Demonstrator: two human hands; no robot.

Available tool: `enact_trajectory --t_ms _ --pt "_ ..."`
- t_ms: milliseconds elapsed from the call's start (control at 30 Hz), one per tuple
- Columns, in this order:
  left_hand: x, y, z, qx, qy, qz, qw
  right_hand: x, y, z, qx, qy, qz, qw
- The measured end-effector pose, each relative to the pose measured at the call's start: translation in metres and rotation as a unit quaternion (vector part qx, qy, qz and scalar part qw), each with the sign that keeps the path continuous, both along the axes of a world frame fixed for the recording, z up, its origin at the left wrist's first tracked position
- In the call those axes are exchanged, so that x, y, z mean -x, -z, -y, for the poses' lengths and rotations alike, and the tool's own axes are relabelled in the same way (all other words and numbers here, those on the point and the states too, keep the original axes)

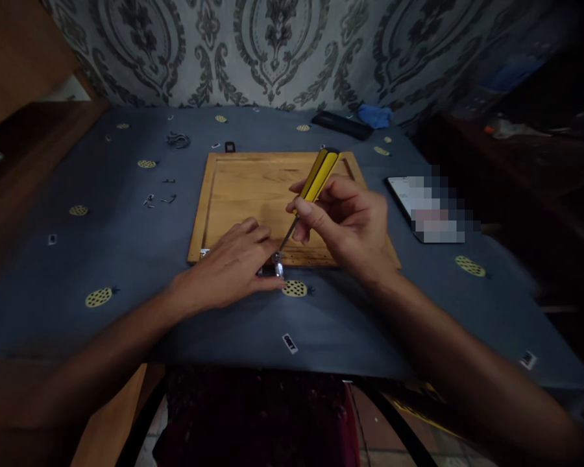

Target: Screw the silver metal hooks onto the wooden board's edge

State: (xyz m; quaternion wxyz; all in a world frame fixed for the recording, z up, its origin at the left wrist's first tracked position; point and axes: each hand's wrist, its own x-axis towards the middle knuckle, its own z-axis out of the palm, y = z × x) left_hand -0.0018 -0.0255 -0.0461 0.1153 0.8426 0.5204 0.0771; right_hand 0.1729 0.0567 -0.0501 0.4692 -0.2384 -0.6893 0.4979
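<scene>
My right hand [350, 224] is closed round a yellow-and-black screwdriver [318, 176], its metal tip pointing down at a small shiny metal part [277, 268] by the near edge of a wooden board [238, 188]. My left hand [231, 266] lies over that edge with its fingers pressed together on the small part, most of which is hidden under them.
The board lies on a table under a dark blue cloth [126, 259] with yellow pineapple prints. Small screws and metal bits [158, 198] lie scattered at the left. A phone [425, 207] lies to the right, a black object [341, 124] and blue cloth [374, 115] at the back.
</scene>
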Motion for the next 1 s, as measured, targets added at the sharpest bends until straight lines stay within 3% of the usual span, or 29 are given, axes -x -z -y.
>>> enact_trajectory --t_ms 700,1000 --pt "0.002 0.003 0.0 -0.026 0.012 0.001 1.0 0.003 0.005 0.001 0.007 -0.044 -0.005 0.999" --pt "0.0 0.001 0.0 -0.013 0.006 0.004 1.0 -0.004 -0.007 0.003 -0.003 -0.075 0.035 0.997"
